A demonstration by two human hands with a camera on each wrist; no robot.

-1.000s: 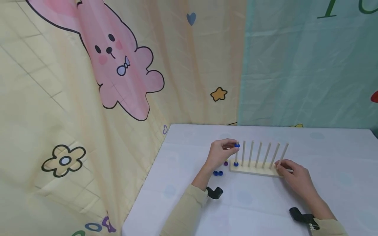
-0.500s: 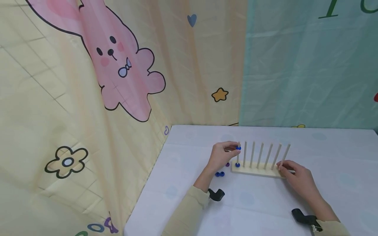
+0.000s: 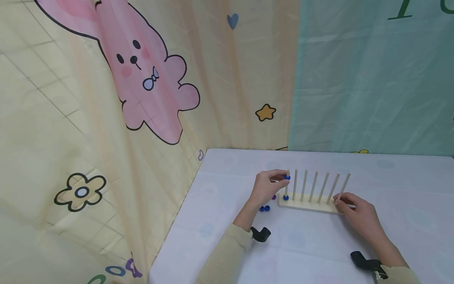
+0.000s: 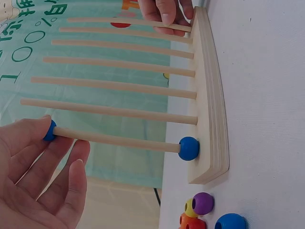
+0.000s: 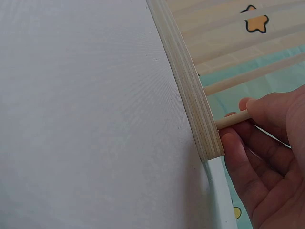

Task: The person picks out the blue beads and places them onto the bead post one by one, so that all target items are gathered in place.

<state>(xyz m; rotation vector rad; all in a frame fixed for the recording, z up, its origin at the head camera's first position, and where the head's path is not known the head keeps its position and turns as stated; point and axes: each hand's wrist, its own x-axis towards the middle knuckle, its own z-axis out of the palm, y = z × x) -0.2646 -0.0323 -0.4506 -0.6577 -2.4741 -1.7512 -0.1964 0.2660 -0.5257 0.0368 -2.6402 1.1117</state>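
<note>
A wooden rack stands on the table, with several upright pegs on a flat base (image 3: 308, 204). My left hand (image 3: 264, 187) pinches a blue bead (image 4: 49, 131) between thumb and forefinger, threaded near the top of the leftmost peg (image 4: 119, 140). At the foot of that same peg sits another blue bead (image 4: 189, 148). The other pegs carry no beads. My right hand (image 3: 358, 209) grips the rightmost peg (image 5: 233, 119) low down, its fingers against the end of the base.
Two blue beads (image 3: 264, 208) lie left of the rack. Beside the base's left end, a purple bead (image 4: 203, 203), a yellow bead (image 4: 189, 208) and orange and red beads lie close together. A patterned curtain (image 3: 230, 79) hangs behind the white table (image 3: 301, 252).
The pinched blue bead has slid slightly down the leftmost peg, with my left hand following. My right hand keeps its grip. The head view has shifted a little.
</note>
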